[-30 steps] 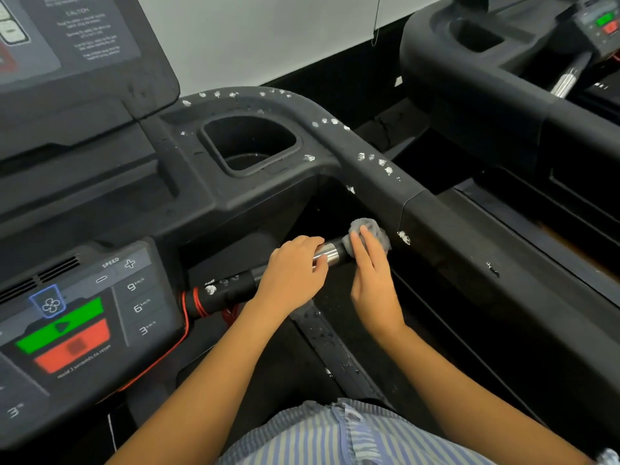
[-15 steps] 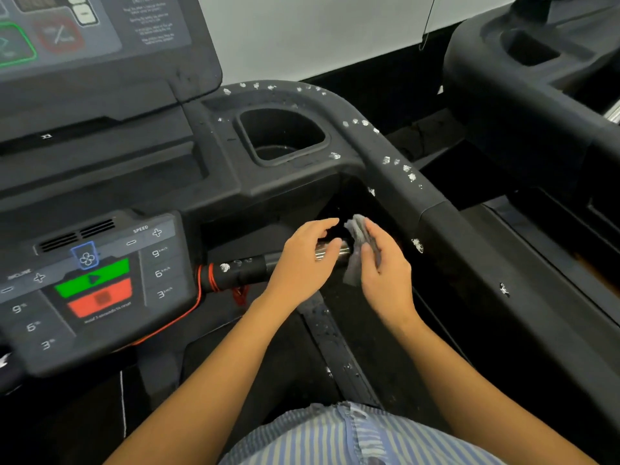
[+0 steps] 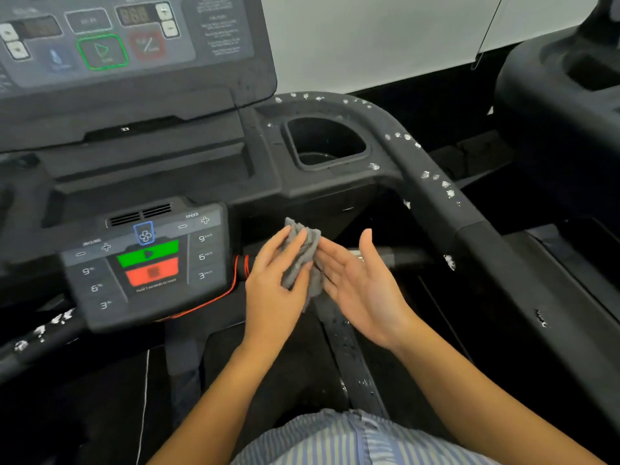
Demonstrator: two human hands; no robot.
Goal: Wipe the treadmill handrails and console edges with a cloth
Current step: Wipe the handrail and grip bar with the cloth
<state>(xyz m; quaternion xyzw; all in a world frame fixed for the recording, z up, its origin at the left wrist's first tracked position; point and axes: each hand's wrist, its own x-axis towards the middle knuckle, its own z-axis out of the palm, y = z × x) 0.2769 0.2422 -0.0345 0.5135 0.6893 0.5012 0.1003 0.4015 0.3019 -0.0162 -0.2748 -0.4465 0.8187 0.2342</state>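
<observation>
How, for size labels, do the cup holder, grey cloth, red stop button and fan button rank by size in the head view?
1. cup holder
2. grey cloth, nearer the camera, so unsure
3. red stop button
4. fan button

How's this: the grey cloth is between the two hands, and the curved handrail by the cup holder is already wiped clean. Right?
Not quite. The head view shows the curved handrail by the cup holder dotted with white spots, so it is not wiped clean. The rest holds: the grey cloth is between the left hand and the right hand.
</observation>
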